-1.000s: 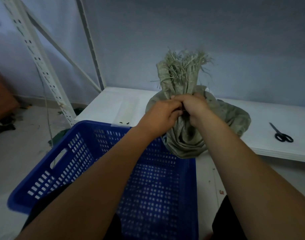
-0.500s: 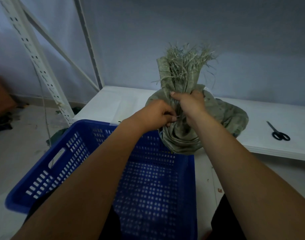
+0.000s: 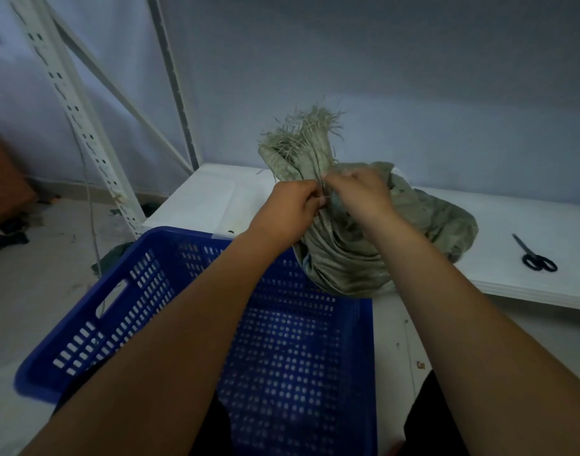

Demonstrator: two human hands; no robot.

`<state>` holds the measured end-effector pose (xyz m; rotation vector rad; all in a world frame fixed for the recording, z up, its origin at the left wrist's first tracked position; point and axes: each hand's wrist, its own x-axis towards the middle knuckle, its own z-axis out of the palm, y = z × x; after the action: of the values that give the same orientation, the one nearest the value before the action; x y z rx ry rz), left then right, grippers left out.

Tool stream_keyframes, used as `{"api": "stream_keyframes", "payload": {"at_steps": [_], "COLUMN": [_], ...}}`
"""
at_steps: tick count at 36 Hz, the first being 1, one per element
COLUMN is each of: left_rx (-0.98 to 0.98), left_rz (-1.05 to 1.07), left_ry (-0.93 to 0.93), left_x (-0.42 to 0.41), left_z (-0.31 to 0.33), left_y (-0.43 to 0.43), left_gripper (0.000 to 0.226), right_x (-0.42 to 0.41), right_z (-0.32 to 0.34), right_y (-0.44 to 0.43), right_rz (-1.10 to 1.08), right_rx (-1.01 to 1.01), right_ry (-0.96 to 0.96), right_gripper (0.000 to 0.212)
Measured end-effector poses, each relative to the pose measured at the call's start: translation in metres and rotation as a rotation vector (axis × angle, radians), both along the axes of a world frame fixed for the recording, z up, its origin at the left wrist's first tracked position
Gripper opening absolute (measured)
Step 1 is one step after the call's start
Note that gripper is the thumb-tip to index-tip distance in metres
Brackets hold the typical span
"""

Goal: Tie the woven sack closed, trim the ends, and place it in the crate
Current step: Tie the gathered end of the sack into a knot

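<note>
A grey-green woven sack (image 3: 423, 222) stands on the white shelf board (image 3: 528, 218), its gathered neck rising to a frayed fringe (image 3: 302, 133). My left hand (image 3: 288, 212) and my right hand (image 3: 361, 192) meet at the neck just under the fringe, each with curled fingers pinching thin strands there. What lies between the fingertips is too small to make out. The blue perforated crate (image 3: 124, 291) sits in front of me below the shelf, with nothing in it. Black-handled scissors (image 3: 533, 255) lie on the shelf to the right of the sack.
A white perforated rack upright (image 3: 75, 103) with diagonal braces stands at the left. The wall (image 3: 413, 60) rises close behind the shelf. Dark scraps lie on the floor at far left (image 3: 5, 232). My knees are at the bottom edge.
The sack's neck and fringe have leaned to the left and sunk lower. My hands have drawn slightly apart at the neck, still pinching strands.
</note>
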<state>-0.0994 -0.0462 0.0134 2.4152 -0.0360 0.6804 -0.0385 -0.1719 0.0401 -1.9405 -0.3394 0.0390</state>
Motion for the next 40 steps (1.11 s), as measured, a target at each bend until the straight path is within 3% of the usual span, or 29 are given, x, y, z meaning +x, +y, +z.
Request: {"api": "stream_keyframes", "payload": {"at_steps": [6, 16, 21, 26, 40], "left_rx": [0.037, 0.066, -0.021, -0.042, -0.061], "left_rz": [0.032, 0.014, 0.019, 0.029, 0.011], "left_ry": [-0.017, -0.043, -0.050, -0.029, -0.066], "left_x": [0.0015, 0.0013, 0.0006, 0.0000, -0.0024], "left_z": [-0.0030, -0.0034, -0.0004, -0.0017, 0.0021], "left_y": [0.0008, 0.0018, 0.0034, 0.0050, 0.0025], "left_gripper": [0.016, 0.018, 0.017, 0.019, 0.014], "right_x": [-0.0004, 0.0026, 0.0045, 0.0031, 0.0003], "right_z": [0.0031, 0.0003, -0.0035, -0.0035, 0.0026], "right_y": [-0.0021, -0.0062, -0.0039, 0.0010, -0.0032], "right_rz": [0.148, 0.209, 0.166, 0.143, 0.138], "right_rx": [-0.291, -0.489, -0.475, -0.424, -0.269], "right_ry": [-0.024, -0.210, -0.262, -0.250, -0.190], "right_gripper": [0.033, 0.030, 0.041, 0.033, 0.038]}}
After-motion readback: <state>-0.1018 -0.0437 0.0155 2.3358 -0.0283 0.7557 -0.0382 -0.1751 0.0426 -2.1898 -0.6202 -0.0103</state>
